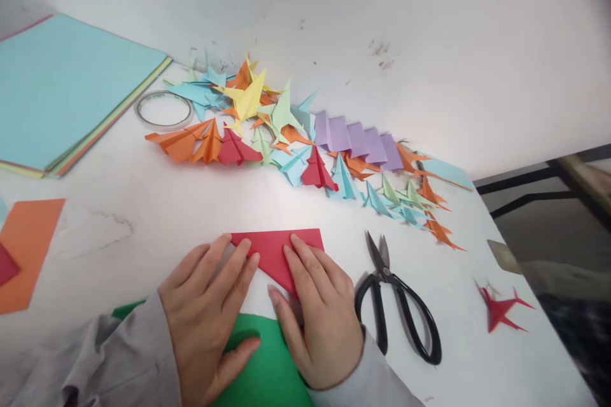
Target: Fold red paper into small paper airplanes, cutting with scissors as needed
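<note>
Nearest us, a smooth bright-green piece (265, 362) is cut off by the bottom edge and partly covered by the hands, so we cannot tell its full outline. Both light-grey sleeves run out of view. Our left hand (212, 311) lies palm down, its fingers slanting forward onto the folded red paper triangle (272, 257) and its thumb spread away over the green. Our right hand (324, 318) lies opposite, fingers flat on the triangle's right part, thumb angled inward. The hands are apart from each other, pressing the paper rather than gripping it; their fingers hide some of its edges and its lower layers.

The triangle lies on the white tabletop (191, 210), its long side facing away from us. Just beside the right hand, black-handled metal scissors (383, 275) point away, blades slightly parted. Farther right, a small folded red paper figure (500, 313) sits near the table's slanting right edge. At left, an orange paper sheet (35, 248) is cut off by the picture's edge.

Bare tabletop stretches between the triangle and the crowded row of multicoloured folded paper figures (248, 96), whose overlapping pieces we cannot count. A large light-blue paper stack (81, 89) leaves the view at far left.
</note>
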`<state>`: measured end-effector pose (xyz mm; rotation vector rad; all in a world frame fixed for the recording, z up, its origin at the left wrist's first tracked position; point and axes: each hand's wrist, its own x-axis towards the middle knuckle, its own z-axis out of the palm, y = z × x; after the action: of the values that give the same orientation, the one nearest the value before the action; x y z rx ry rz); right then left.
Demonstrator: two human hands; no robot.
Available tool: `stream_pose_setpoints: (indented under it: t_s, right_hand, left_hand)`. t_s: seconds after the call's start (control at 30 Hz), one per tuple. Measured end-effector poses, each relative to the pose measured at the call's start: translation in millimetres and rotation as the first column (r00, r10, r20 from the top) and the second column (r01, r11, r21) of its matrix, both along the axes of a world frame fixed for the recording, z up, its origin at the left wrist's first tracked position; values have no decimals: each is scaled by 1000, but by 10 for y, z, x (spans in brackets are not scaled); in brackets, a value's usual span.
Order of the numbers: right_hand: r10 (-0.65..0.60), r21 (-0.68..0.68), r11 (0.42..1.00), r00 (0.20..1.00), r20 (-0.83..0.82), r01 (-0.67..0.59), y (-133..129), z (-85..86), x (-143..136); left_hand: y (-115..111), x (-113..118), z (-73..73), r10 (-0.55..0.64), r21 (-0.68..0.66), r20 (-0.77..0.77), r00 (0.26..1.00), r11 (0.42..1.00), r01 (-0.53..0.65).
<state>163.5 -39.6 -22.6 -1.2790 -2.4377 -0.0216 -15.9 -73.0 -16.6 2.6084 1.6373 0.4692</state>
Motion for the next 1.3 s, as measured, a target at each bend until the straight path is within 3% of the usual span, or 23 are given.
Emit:
stream_pose_setpoints:
  t_s: [0.13, 0.4, 0.73, 1.3]
  right_hand:
    - [8, 7, 1000, 1000, -2, -8, 3, -9, 6]
    - [11, 16, 1000, 1000, -1, -11, 0, -32, 20]
    - [17, 20, 1000, 1000, 6, -17, 3, -29, 21]
    - [32, 16, 999, 999, -1, -32, 5, -47, 31]
  left_hand:
    - [-12, 13, -18, -36, 24, -5, 999, 999, 36]
    - [-25, 82, 15, 53, -20, 8, 999, 998, -52]
    - [-76, 68, 31, 81, -26, -39, 996, 996, -82]
    - [-80, 110, 9, 61, -30, -47, 997, 998, -63]
